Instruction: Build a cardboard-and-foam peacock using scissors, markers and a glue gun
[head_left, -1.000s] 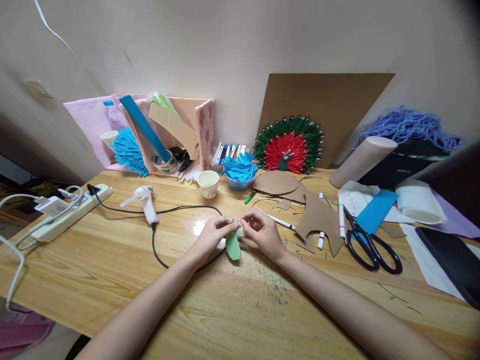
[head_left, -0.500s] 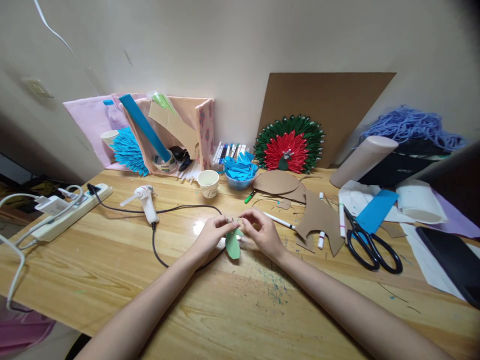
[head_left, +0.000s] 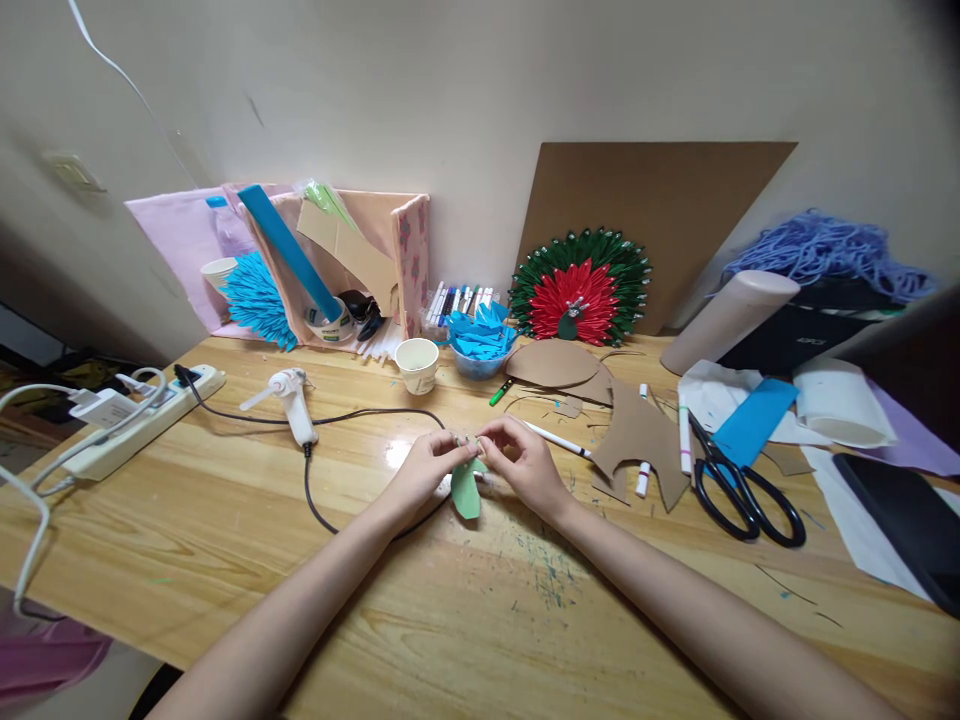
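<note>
Between my hands is a green paper cutout (head_left: 466,492), its rounded body hanging down toward the table. My left hand (head_left: 429,468) pinches its upper left part between thumb and fingers. My right hand (head_left: 521,462) pinches the upper right part, fingertips close to those of the left. Small bits stick up along the top edge by the fingertips, too small to make out. My fingers hide much of the cutout's upper end. Left of my hands a white glue gun (head_left: 296,410) stands on the table, its black cord curving behind and under my left wrist.
Black-handled scissors (head_left: 739,485), cut cardboard (head_left: 645,440) and markers lie to the right. Behind are a paper cup (head_left: 417,366), a bowl of blue paper strips (head_left: 481,340) and a red and green peacock craft (head_left: 577,290). A power strip (head_left: 142,425) lies left, a phone (head_left: 904,520) far right.
Almost nothing differs. Both hands keep their pinch on the green cutout in the same place, and the view has shifted very slightly.
</note>
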